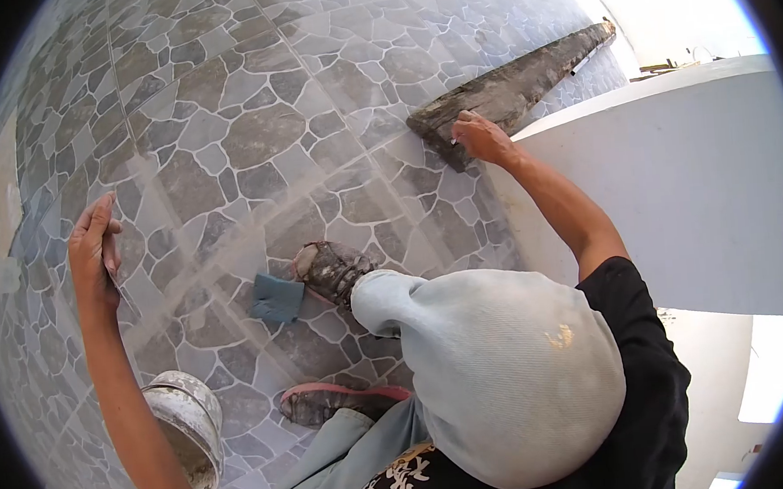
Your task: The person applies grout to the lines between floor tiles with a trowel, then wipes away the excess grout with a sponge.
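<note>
- Fingers of the left hand, head view: partly curled, thumb and fingertips near each other, hand raised over the tiled floor. Thin dark edge shows just below the palm; can't tell if it's gripped or what it is.
- Right hand: fingers bent inward, thumb side partly hidden, small pale spot at the fingertips. Can't confirm a hold on anything.
- Right hand sits over the near, wide end of a dark, rough plank; contact not readable. Plank lies diagonally on the floor, far end toward the upper right, close to the low white wall.
- Floor: grey stone-pattern tiles, pale smears along the straight joints.
- Blue sponge: on the tiles, just beside the toe of the dirty laced shoe, between the two hands but well apart from both.
- Second shoe: pink trim, flat on floor, nearer the bucket.
- White-smeared bucket: upright-ish, tilted look may be lens distortion. Left forearm covers part of it. Contents unclear.
- Pale trouser knee fills lower centre, bent; black shirt behind it.
</note>
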{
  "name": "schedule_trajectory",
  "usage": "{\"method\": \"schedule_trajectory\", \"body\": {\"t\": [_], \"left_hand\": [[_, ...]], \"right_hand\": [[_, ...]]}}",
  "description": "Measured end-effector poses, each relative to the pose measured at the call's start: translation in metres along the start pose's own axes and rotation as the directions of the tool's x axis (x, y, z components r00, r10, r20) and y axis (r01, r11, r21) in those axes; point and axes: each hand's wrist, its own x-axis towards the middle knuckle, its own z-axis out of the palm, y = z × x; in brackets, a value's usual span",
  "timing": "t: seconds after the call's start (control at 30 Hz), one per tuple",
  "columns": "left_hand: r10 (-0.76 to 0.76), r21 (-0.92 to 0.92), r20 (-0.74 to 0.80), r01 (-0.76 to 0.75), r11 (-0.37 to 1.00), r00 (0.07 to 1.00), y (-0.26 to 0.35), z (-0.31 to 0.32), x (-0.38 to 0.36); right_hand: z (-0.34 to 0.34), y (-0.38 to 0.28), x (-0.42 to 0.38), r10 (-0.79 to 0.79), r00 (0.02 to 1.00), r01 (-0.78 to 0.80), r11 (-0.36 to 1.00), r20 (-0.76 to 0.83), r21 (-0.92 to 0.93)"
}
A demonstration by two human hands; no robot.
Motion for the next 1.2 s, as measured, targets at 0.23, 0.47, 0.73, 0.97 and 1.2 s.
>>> {"method": "schedule_trajectory", "body": {"t": [0.23, 0.47, 0.73, 0.97, 1.2], "left_hand": [[-0.004, -0.014, -0.021, 0.004, 1.000, 1.000, -0.003, -0.004, 0.001], [-0.011, -0.007, -0.007, 0.011, 1.000, 1.000, -0.006, -0.004, 0.003], [-0.006, -0.021, -0.029, 0.006, 1.000, 1.000, -0.009, -0.013, 0.005], [-0.020, -0.015, -0.127, 0.019, 1.000, 0.992, -0.009, -0.024, 0.007], [-0.023, -0.004, -0.138, 0.023, 1.000, 0.990, -0.013, -0.032, 0.008]], "right_hand": [[-0.004, -0.002, -0.007, 0.001, 0.999, 0.000, 1.000, 0.047, -0.030], [-0.002, -0.007, -0.014, 0.000, 0.996, -0.010, 0.994, -0.087, -0.110], [0.001, 0.022, -0.001, 0.255, 0.891, -0.290, 0.956, -0.377, -0.038], [-0.006, 0.050, 0.026, 0.260, 0.925, -0.272, 0.962, -0.277, -0.004], [0.011, 0.050, 0.025, 0.197, 0.933, -0.237, 0.966, -0.301, -0.104]]}}
